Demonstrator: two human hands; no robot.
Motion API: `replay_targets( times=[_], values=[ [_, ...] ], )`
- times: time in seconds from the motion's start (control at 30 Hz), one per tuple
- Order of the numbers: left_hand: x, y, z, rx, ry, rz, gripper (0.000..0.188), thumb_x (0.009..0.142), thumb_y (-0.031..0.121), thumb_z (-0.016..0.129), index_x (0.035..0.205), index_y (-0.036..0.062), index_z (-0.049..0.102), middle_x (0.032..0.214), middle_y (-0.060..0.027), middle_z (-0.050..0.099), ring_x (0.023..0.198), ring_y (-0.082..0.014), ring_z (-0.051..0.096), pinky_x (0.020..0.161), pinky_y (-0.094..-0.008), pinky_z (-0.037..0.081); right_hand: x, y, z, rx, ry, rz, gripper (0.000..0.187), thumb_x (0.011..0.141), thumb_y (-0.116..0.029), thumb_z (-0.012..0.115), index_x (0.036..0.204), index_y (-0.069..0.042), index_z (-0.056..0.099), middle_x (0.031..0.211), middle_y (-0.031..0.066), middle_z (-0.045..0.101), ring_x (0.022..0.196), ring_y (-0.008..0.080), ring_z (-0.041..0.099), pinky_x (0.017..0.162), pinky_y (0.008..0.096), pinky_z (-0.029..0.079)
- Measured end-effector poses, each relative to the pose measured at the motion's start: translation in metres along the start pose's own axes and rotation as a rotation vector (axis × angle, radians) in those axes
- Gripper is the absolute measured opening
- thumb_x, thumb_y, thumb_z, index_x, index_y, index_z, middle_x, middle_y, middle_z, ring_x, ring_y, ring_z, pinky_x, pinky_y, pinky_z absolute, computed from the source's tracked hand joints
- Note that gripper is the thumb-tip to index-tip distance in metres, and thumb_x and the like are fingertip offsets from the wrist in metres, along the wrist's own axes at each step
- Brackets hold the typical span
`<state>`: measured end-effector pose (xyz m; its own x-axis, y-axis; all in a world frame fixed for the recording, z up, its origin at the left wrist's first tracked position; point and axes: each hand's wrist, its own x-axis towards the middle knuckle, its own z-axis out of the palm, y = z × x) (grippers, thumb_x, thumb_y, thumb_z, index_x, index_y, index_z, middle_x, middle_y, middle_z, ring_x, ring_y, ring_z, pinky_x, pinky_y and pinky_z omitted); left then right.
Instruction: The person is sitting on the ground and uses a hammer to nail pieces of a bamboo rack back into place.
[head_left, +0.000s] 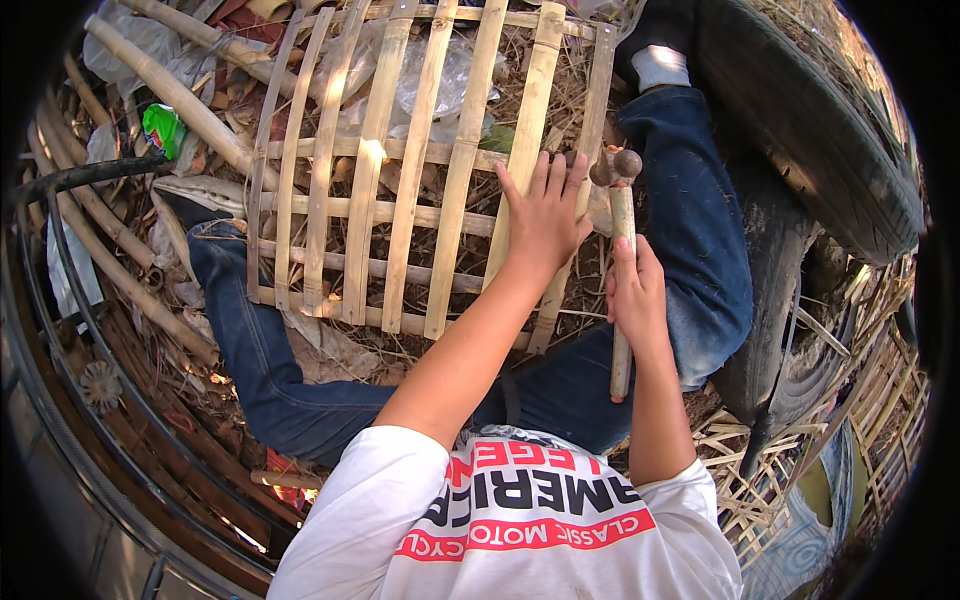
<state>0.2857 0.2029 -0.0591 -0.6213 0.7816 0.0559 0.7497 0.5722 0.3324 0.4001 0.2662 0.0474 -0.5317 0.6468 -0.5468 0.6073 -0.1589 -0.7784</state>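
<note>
A panel of crossed bamboo slats (pixel 408 190) lies between my outstretched legs. My left hand (pixel 545 215) rests flat on its right part, fingers spread over the slats near the right edge. In my right hand (pixel 637 290) is a hammer (pixel 621 208), gripped around its pale wooden handle. The hammer's dark rounded head points away from me, just right of my left fingertips. The handle's lower end sticks out below my fist, above my thigh. Whether a nail sits under my left fingers cannot be seen.
Black tyres (pixel 820 120) stand close on the right. Bamboo poles (pixel 180 95) and a black metal frame (pixel 90 300) lie to the left, with a green wrapper (pixel 163 130) and clear plastic bags. Woven bamboo strips (pixel 745 465) pile up at the lower right. Dry straw covers the ground.
</note>
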Motion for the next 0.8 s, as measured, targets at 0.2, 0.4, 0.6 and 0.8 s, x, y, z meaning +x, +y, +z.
replay_targets(
  times=[0.2,0.4,0.6,0.8],
  values=[
    [0.000,0.000,0.001,-0.010,0.001,-0.001,0.089,0.082,0.047,0.066,0.156,0.0153,0.026,0.147,-0.0085,0.043,0.141,-0.0275,0.034,0.106,-0.0790,0.010,-0.003,-0.002,0.001,0.008,0.005,-0.017,0.030,0.105,-0.031,0.049,0.094,-0.004,0.053,0.061,-0.0027,0.045,0.051,0.0056,0.043,0.045,0.0254,0.035],
    [-0.001,-0.002,0.001,-0.009,0.033,0.012,0.088,0.082,0.047,0.065,0.154,0.0117,0.031,0.145,-0.0088,0.044,0.141,-0.0276,0.035,0.106,-0.0795,0.011,-0.009,-0.005,0.003,-0.010,0.017,-0.063,0.030,0.105,-0.031,0.048,0.095,-0.003,0.053,0.061,-0.0024,0.045,0.051,0.0061,0.044,0.046,0.0259,0.036],
    [0.000,-0.004,0.006,0.019,0.051,0.014,0.080,0.084,0.050,0.063,0.148,0.0080,0.039,0.144,-0.0102,0.044,0.140,-0.0287,0.035,0.104,-0.0803,0.011,0.001,0.002,0.004,-0.135,-0.016,-0.062,0.032,0.106,-0.032,0.046,0.095,-0.003,0.053,0.061,-0.0016,0.046,0.053,0.0066,0.044,0.048,0.0266,0.037],
    [-0.003,-0.003,0.002,-0.024,0.045,0.041,0.080,0.085,0.050,0.063,0.149,0.0088,0.037,0.145,-0.0111,0.043,0.141,-0.0296,0.035,0.103,-0.0815,0.011,-0.006,-0.002,0.005,-0.124,0.014,-0.128,0.032,0.107,-0.032,0.045,0.094,-0.003,0.052,0.060,-0.0014,0.044,0.050,0.0065,0.042,0.045,0.0261,0.036]
  ],
)
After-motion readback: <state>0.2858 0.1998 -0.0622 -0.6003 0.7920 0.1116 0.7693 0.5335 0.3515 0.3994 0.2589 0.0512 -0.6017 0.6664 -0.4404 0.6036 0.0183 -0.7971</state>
